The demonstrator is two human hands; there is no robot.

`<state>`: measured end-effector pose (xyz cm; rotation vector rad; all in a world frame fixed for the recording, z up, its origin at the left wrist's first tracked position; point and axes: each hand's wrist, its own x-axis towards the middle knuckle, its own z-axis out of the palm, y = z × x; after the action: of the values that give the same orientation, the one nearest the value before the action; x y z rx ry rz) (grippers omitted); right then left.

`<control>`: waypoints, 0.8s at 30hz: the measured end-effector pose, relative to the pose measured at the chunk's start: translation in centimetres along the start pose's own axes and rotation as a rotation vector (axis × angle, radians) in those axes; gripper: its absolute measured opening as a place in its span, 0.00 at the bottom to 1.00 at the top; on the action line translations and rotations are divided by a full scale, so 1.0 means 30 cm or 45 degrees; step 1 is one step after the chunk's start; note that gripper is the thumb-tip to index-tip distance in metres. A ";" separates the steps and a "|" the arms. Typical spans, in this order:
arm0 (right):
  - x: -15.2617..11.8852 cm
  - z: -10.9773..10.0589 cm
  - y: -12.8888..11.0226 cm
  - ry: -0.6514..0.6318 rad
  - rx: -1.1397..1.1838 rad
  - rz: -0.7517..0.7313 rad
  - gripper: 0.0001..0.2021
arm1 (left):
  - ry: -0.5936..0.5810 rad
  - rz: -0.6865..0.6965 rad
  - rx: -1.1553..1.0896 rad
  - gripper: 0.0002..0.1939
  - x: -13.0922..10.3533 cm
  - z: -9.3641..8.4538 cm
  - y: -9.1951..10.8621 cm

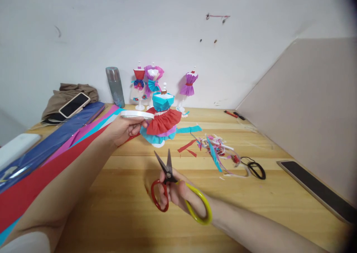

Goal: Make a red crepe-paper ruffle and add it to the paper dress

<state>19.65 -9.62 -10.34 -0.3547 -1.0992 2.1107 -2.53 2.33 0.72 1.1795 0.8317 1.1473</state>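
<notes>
Right hand [178,193]: grips scissors [170,182], blades parted, pointing away. Left hand [124,128]: closed on tape roll [136,114], held flat just beside the paper dress [163,123]. Advice: pull tape taut, cut square, blades clear of ruffles. Beyond: scraps [214,149], bottle [115,86].

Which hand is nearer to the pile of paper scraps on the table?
Right. The right hand, holding the scissors, sits just left of and below the paper scraps. The left hand, holding a tape roll, is farther left.
</notes>
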 end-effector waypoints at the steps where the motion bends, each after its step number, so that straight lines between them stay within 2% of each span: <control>1: 0.007 0.013 -0.005 0.038 -0.016 -0.013 0.28 | -0.001 -0.003 -0.004 0.05 0.000 -0.001 -0.002; 8: 0.096 0.092 -0.027 0.363 -0.036 -0.041 0.30 | -0.002 -0.058 -0.043 0.07 -0.012 0.013 0.005; 12: 0.147 0.115 -0.052 0.390 -0.031 -0.072 0.29 | -0.035 -0.074 -0.068 0.08 -0.021 0.021 0.014; 18: 0.200 0.128 -0.063 0.494 -0.128 -0.142 0.30 | 0.017 -0.120 -0.082 0.07 -0.028 0.034 0.016; 24: 0.220 0.140 -0.056 0.465 -0.228 -0.212 0.28 | 0.033 -0.139 -0.112 0.06 -0.029 0.041 0.007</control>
<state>13.57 -6.85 -5.96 -0.6807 -1.0595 1.7207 -1.64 1.16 1.13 1.0366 0.8464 1.1008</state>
